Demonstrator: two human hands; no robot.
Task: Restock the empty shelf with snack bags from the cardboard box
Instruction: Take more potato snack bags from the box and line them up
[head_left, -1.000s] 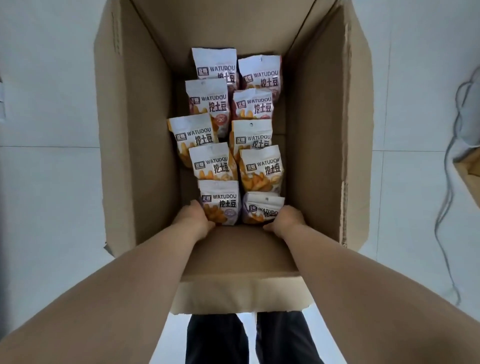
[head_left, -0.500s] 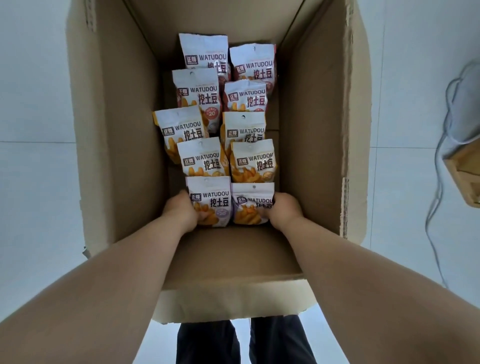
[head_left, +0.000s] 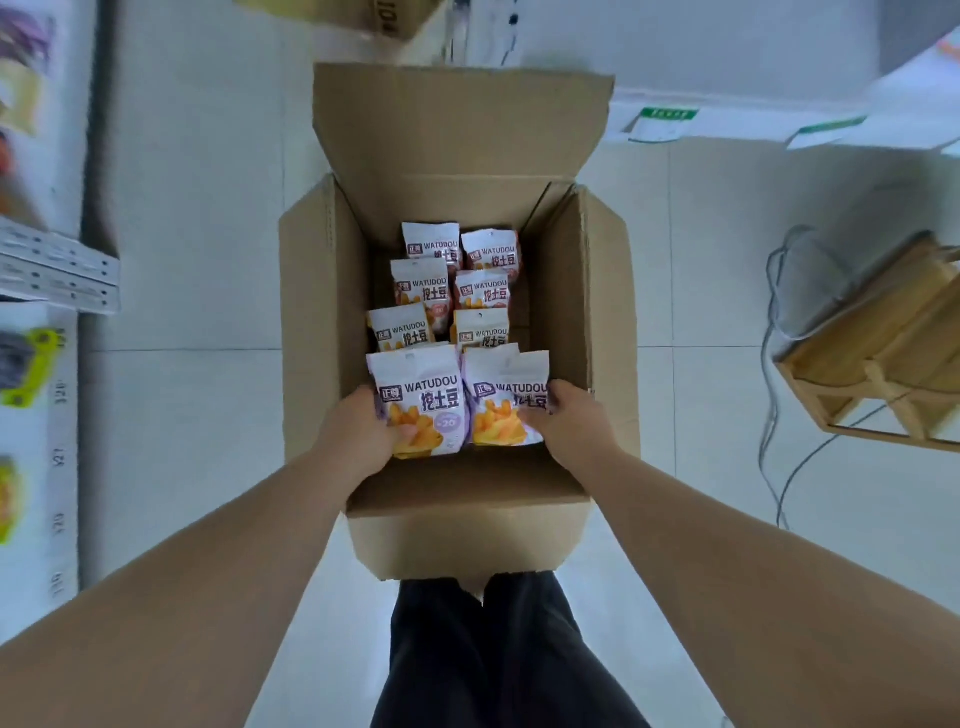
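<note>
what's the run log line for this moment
step: pick | left hand: grips left bag | right hand: grips right bag | box: open, more bags in two rows

Pale glossy tiled floor (head_left: 197, 260) with thin grout lines fills the view. White metal shelving with price strips (head_left: 57, 267) stands at 9 o'clock. A light wooden slatted rack (head_left: 878, 358) sits at 3 o'clock, with thin grey cables (head_left: 772, 312) just beside it.
</note>
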